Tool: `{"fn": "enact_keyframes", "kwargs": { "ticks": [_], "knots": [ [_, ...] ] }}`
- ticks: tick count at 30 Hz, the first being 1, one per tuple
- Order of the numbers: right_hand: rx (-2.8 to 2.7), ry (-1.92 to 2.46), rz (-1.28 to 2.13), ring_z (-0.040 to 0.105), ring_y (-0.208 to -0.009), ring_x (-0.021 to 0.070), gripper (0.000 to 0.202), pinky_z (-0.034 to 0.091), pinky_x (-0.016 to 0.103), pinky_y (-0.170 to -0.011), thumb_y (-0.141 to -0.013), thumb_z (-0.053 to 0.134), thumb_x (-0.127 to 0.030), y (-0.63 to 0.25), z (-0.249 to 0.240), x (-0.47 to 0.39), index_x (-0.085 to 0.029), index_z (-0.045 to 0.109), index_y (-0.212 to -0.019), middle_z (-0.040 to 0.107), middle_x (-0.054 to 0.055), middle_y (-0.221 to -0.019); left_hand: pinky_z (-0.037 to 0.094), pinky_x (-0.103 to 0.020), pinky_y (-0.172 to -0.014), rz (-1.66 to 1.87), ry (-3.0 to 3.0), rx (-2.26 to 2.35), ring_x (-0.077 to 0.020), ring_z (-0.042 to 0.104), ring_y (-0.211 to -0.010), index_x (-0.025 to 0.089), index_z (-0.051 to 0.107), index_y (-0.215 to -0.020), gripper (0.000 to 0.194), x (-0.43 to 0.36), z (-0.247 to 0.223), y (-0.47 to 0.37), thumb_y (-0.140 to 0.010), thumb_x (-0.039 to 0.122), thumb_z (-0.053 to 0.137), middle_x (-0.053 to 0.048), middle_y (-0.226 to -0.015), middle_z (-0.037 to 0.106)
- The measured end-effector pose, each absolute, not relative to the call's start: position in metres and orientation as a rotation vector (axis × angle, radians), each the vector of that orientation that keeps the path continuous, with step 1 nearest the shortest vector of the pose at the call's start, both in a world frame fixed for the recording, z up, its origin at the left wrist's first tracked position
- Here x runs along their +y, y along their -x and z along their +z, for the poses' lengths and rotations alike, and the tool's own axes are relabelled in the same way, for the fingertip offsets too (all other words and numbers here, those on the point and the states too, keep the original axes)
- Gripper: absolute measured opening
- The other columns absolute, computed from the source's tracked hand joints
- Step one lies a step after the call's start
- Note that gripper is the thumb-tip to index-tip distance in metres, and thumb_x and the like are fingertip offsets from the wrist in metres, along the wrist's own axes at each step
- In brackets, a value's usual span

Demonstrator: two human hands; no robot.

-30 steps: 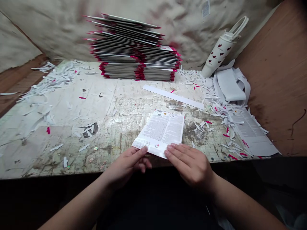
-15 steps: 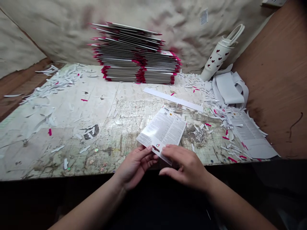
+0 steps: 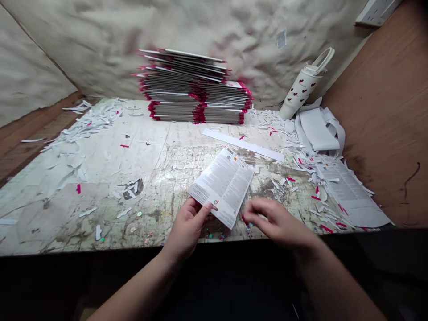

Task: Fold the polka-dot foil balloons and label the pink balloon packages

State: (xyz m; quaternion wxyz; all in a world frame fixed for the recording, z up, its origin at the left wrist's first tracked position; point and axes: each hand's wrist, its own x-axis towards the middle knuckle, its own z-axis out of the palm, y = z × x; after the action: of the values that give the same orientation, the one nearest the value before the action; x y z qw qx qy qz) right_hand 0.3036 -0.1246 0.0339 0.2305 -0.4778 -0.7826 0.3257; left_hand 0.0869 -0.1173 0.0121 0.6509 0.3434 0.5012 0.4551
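My left hand [image 3: 189,227] grips a printed cardboard packet [image 3: 224,183] by its near left edge, the thumb lying on top beside the hang hole. The packet is tilted, its side with rows of grey text and a barcode facing up. Just right of the packet, and apart from it, my right hand [image 3: 270,220] is closed in a pinch. A small dark pink scrap [image 3: 244,218] shows at its fingertips. Some small shiny round dots [image 3: 248,230] lie on the table under that hand.
A tall stack of pink-edged packets [image 3: 197,89] stands at the back. A long white paper strip [image 3: 244,145] lies before it. To the right are a white tumbler with hearts [image 3: 301,91], curled white paper [image 3: 317,129], and a printed sheet [image 3: 354,196]. Paper scraps [image 3: 83,129] litter both sides.
My right hand has come off the packet's near edge and moved right, its fingers closing to a pinch. My left hand still holds the packet. The view has tilted up slightly.
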Motion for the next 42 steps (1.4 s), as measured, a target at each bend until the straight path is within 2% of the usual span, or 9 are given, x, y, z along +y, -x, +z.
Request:
{"fn": "enact_keyframes", "kwargs": {
  "ticks": [3,8,13,17,22,29,33,38,42],
  "knots": [
    [-2.247,1.647,0.455,0.057,-0.052,0.0158,0.027,0.042,0.024,-0.045,-0.077,0.062,-0.042,-0.347,0.047,-0.130,-0.020,0.058,-0.061,0.059,0.001,-0.056,0.050,-0.030,-0.075,1.045,-1.249,1.238,-0.0175,0.061,-0.086,0.019,0.051,-0.109,0.033,-0.113,0.026,-0.077,-0.078,0.026,0.061,-0.006,-0.097,0.063],
    [-1.980,1.240,0.086,0.052,-0.112,0.0295,0.051,0.051,0.040,-0.083,-0.074,0.067,-0.037,-0.348,0.078,-0.124,-0.023,0.053,-0.121,0.056,0.012,-0.122,0.048,-0.025,-0.066,0.975,-2.517,0.876,-0.0138,0.057,-0.073,0.022,0.059,-0.095,0.023,-0.105,0.089,-0.083,-0.084,0.009,0.043,-0.003,-0.082,0.060],
    [-1.499,0.910,0.587,0.067,-0.080,0.0230,0.021,0.057,0.036,-0.068,-0.084,0.056,-0.021,-0.317,0.071,-0.094,-0.027,0.065,-0.101,0.071,0.004,-0.086,0.049,-0.035,-0.085,1.476,-2.343,0.995,-0.0234,0.056,-0.103,0.027,0.037,-0.130,0.063,-0.079,0.120,-0.086,-0.075,0.020,0.066,-0.010,-0.115,0.057],
    [-1.200,0.769,0.725,0.065,-0.093,0.0259,0.038,0.055,0.042,-0.076,-0.085,0.052,-0.041,-0.320,0.043,-0.053,-0.023,0.054,-0.118,0.066,0.012,-0.107,0.051,-0.025,-0.073,1.083,-2.507,0.927,-0.0153,0.064,-0.082,0.026,0.057,-0.109,0.028,-0.044,0.120,-0.076,-0.085,0.014,0.050,-0.003,-0.095,0.068],
    [-1.088,0.978,0.741,0.066,-0.078,0.0186,0.035,0.054,0.034,-0.073,-0.083,0.057,-0.035,-0.332,0.002,-0.019,-0.019,0.054,-0.113,0.068,0.009,-0.088,0.038,-0.042,-0.093,1.584,-2.924,1.316,-0.0251,0.055,-0.105,0.024,0.062,-0.110,0.031,0.060,0.166,-0.059,-0.084,0.016,0.047,-0.007,-0.109,0.065],
    [-1.261,1.198,0.810,0.061,-0.074,0.0161,0.038,0.050,0.031,-0.074,-0.081,0.060,-0.034,-0.333,-0.023,-0.021,-0.018,0.053,-0.114,0.063,0.003,-0.077,0.033,-0.049,-0.090,0.993,-3.035,1.716,-0.0308,0.052,-0.105,0.013,0.063,-0.109,0.037,0.227,0.185,-0.039,-0.082,0.015,0.037,-0.016,-0.107,0.064],
    [-1.186,1.232,0.847,0.060,-0.069,0.0149,0.035,0.049,0.029,-0.069,-0.082,0.057,-0.037,-0.338,-0.025,-0.017,-0.017,0.054,-0.111,0.062,0.003,-0.074,0.014,-0.056,-0.102,1.290,-2.963,1.752,-0.0345,0.032,-0.127,0.009,0.048,-0.128,0.046,0.242,0.152,-0.046,-0.085,0.026,0.040,-0.020,-0.135,0.043],
    [-1.141,1.322,0.924,0.059,-0.067,0.0143,0.034,0.048,0.026,-0.064,-0.081,0.058,-0.040,-0.338,-0.028,-0.013,-0.017,0.058,-0.105,0.058,0.001,-0.068,-0.011,-0.055,-0.106,1.169,-3.171,1.376,-0.0303,0.010,-0.137,0.020,0.026,-0.140,0.065,0.248,0.123,-0.057,-0.086,0.052,0.040,-0.006,-0.150,0.018],
    [-1.141,1.363,0.899,0.057,-0.062,0.0133,0.031,0.046,0.025,-0.059,-0.080,0.058,-0.041,-0.339,-0.030,-0.010,-0.016,0.063,-0.097,0.058,0.001,-0.065,-0.015,-0.062,-0.101,1.105,-3.212,1.372,-0.0357,0.002,-0.136,0.007,0.016,-0.141,0.079,0.258,0.129,-0.056,-0.085,0.057,0.042,-0.013,-0.150,0.012]
  ]
}}
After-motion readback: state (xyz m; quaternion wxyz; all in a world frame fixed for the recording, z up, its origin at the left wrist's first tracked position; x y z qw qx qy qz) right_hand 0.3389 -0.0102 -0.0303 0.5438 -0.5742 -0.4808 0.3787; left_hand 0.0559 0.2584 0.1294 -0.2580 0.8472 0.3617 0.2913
